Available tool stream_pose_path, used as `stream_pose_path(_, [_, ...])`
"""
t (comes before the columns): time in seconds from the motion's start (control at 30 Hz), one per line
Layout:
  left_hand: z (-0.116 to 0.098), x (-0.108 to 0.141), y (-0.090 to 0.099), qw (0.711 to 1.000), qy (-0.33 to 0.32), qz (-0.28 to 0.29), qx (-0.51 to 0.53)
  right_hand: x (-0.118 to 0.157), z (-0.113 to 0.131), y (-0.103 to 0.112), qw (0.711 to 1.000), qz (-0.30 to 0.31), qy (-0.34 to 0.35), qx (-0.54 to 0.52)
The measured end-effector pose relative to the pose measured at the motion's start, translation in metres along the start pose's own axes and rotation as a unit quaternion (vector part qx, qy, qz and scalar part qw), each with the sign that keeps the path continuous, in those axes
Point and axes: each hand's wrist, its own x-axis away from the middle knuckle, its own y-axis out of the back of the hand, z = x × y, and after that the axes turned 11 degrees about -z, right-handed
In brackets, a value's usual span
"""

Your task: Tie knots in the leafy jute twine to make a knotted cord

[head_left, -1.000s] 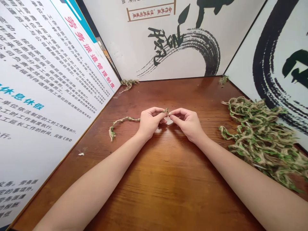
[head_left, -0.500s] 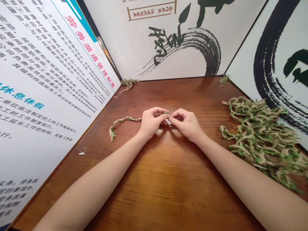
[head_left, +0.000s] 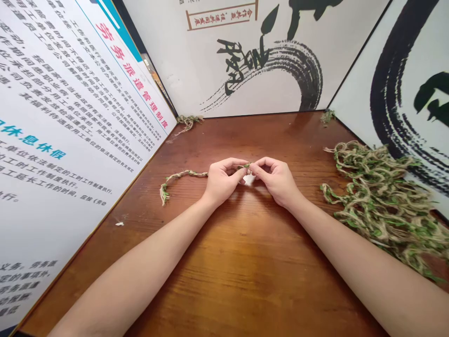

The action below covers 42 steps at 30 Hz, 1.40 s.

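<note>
A tan and green leafy twine (head_left: 184,173) runs across the wooden table into my left hand (head_left: 223,181), its frayed loose end curling down to the left. My left thumb and fingers are closed around it, and a short bit pokes out past the fingertips. Facing it, my right hand (head_left: 275,179) pinches that same short end between thumb and index finger. The fingertips of both hands almost meet, so the exact shape of the twine between them is partly hidden.
A large tangled heap of the same leafy twine (head_left: 389,206) lies on the right. Small clumps sit in the back left (head_left: 189,122) and back right corners. A white scrap (head_left: 119,223) lies at left. Printed panels enclose the wooden table (head_left: 224,281) on three sides.
My right fingertips have shifted slightly and now press on the upper part of the twine's short end. My left hand has moved a touch to the right.
</note>
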Motion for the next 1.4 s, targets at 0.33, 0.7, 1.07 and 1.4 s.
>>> stream_pose_path(0.33, [0.0008,-0.0033,0.0024,0.996,0.083,-0.018,0.028,0.0004,0.0004,0.0025,0.998,0.044,0.036,-0.019])
stream_pose_path(0.7, [0.0017,-0.0019,0.0062,0.997,0.051,0.040,0.028,0.0013,0.0030,0.0022,0.996,0.080,0.007,-0.025])
stream_pose_path(1.07, [0.0008,-0.0075,0.0066,0.991,0.101,0.032,0.078,-0.0001,0.0015,0.0029,0.996,0.041,0.004,-0.075])
stream_pose_path(1.4, [0.0023,-0.0081,0.0081,0.991,0.091,0.060,0.079,0.0012,0.0021,-0.0003,0.999,0.028,0.025,-0.003])
